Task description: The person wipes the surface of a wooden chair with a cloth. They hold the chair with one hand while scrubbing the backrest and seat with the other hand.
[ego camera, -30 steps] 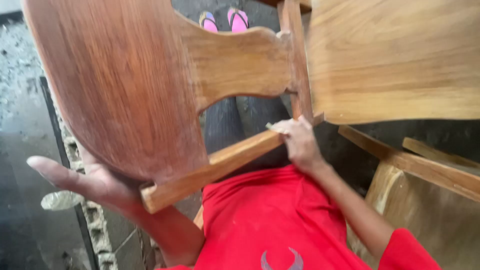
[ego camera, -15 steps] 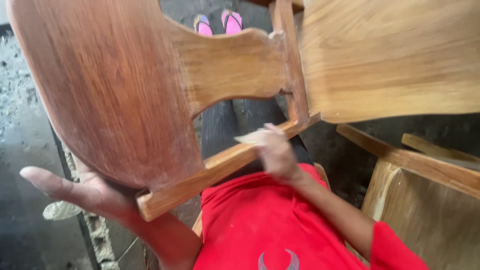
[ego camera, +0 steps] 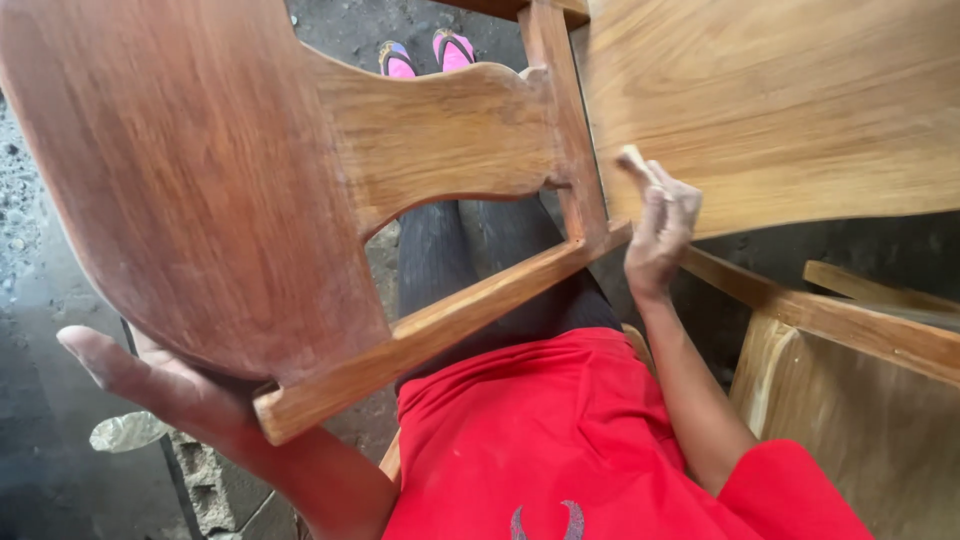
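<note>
Sitting closest to the camera is the person's red shirt (ego camera: 560,440), with dark trousers (ego camera: 470,270) running away from it. Left hand (ego camera: 165,385) is under the near edge of the wooden chair frame (ego camera: 230,200), palm up, fingers spread flat and open against the big curved panel's underside, propping it rather than wrapping it. Just above that, the frame's straight rail (ego camera: 440,325) crosses the lap on a slant, its cut end beside the left wrist. Right hand (ego camera: 658,225) is up beside the rail's far end, fingers pinched shut on a small pale scrap, probably sandpaper (ego camera: 632,160). Behind it sits another light wooden panel (ego camera: 780,110). Farthest out, pink sandals (ego camera: 425,55) on the grey floor (ego camera: 40,300).
</note>
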